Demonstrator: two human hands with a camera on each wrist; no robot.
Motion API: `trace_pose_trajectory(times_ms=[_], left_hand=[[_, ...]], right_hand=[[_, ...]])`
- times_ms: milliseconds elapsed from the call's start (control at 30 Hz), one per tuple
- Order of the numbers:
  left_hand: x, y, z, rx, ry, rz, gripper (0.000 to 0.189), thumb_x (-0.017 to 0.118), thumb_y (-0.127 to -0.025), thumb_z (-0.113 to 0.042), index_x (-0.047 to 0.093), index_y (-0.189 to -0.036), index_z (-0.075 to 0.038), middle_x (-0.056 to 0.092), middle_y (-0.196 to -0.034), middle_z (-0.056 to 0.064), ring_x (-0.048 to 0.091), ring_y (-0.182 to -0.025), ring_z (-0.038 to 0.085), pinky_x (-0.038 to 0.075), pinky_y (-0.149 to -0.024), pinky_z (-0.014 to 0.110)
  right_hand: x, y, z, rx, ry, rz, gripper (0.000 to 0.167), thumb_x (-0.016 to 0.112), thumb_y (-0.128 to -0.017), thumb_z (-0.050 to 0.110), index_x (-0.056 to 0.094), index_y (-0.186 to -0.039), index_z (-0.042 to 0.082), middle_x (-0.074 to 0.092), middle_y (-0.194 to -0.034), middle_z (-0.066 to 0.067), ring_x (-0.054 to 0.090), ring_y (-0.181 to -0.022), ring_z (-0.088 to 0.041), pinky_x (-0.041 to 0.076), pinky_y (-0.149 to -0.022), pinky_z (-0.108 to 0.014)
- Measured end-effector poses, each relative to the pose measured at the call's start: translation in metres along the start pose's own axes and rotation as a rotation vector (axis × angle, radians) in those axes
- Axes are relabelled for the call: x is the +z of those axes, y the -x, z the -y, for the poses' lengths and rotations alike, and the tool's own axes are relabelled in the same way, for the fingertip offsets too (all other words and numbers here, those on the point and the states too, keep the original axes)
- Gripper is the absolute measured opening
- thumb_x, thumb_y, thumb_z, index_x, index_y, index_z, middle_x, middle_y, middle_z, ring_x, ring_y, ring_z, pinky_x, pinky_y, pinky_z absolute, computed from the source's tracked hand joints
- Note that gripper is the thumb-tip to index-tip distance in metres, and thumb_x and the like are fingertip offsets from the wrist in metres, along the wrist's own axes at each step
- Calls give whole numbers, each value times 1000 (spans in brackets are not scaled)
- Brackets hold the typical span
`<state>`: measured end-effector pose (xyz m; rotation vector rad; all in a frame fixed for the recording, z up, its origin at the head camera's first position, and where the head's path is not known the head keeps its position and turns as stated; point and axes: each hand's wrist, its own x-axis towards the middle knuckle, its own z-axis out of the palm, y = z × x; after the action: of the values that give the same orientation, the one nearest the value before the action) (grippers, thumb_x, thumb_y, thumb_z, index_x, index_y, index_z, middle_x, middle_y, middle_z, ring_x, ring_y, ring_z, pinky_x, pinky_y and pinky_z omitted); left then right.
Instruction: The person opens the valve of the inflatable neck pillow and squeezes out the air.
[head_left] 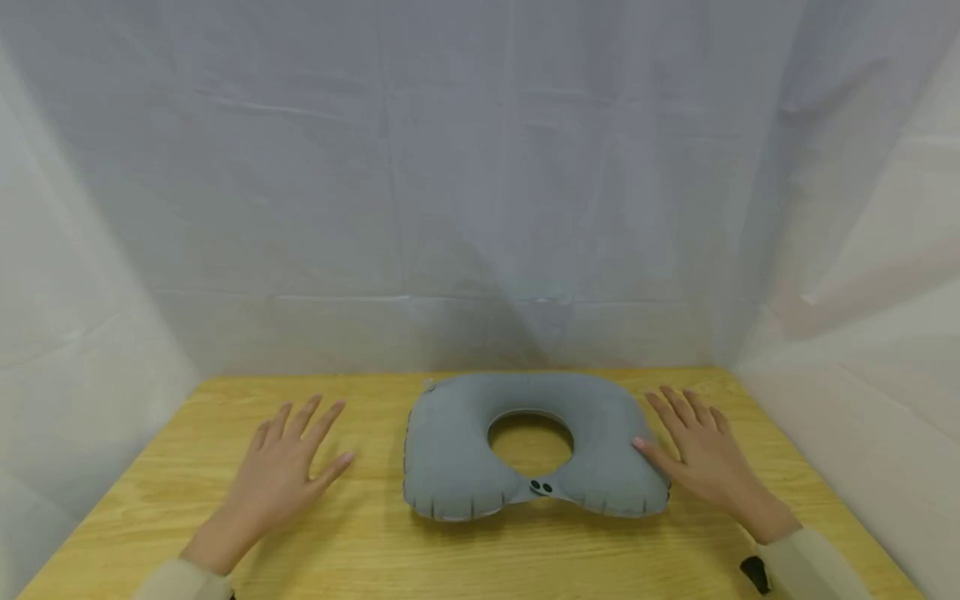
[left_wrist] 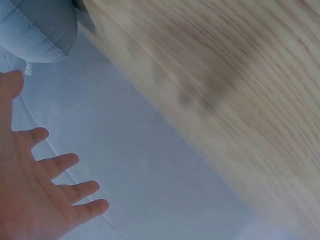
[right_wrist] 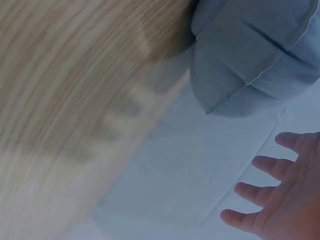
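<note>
A grey inflated neck pillow [head_left: 450, 446] lies on the wooden table, its round opening in the middle and its two ends joined at the front by a strap with dark snap buttons [head_left: 541, 487]. To its left my left hand [head_left: 277, 475] hovers over the table, fingers spread, holding nothing. On the other side my right hand [head_left: 701, 454] is spread too, its thumb overlapping the pillow's right edge in the head view. A small clear valve [left_wrist: 28, 68] sticks out from the pillow's corner in the left wrist view. The right wrist view shows the pillow's seamed side [right_wrist: 255, 60] near my straight fingers.
The light wooden table [head_left: 360, 558] reaches back to a hanging white sheet [head_left: 450, 208]. More white sheeting [head_left: 885, 317] closes off the right side, and the left side likewise. A dark strap piece [head_left: 755, 574] sits by my right sleeve.
</note>
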<state>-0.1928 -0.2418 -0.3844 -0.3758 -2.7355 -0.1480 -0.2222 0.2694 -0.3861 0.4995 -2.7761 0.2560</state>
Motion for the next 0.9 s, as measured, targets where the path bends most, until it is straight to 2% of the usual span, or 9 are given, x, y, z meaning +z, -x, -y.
trace_pose_trajectory(times_ms=[233, 567, 900], left_hand=[[3, -10, -6, 42, -8, -48, 65, 53, -87, -50, 35, -140, -19, 39, -140, 18, 35, -123, 48, 29, -95, 63], [6, -25, -14, 123, -12, -134, 60, 60, -84, -44, 44, -135, -16, 48, -132, 16, 46, -115, 42, 38, -89, 60], [9, -40, -23, 155, 15, -111, 57, 58, -87, -44, 46, -133, -14, 53, -128, 15, 50, -113, 39, 40, -88, 57]], right_hand=[[-1, -10, 12, -62, 19, -42, 68, 50, -88, 51, 35, -140, 10, 34, -144, -18, 30, -129, -44, 27, -95, -63], [2, -20, 25, -138, 10, -87, 59, 55, -87, 46, 46, -132, 9, 41, -139, -18, 38, -123, -44, 34, -91, -62], [5, -25, 40, -160, 1, -53, 57, 54, -86, 49, 50, -129, 11, 43, -138, -17, 41, -122, -43, 35, -90, -62]])
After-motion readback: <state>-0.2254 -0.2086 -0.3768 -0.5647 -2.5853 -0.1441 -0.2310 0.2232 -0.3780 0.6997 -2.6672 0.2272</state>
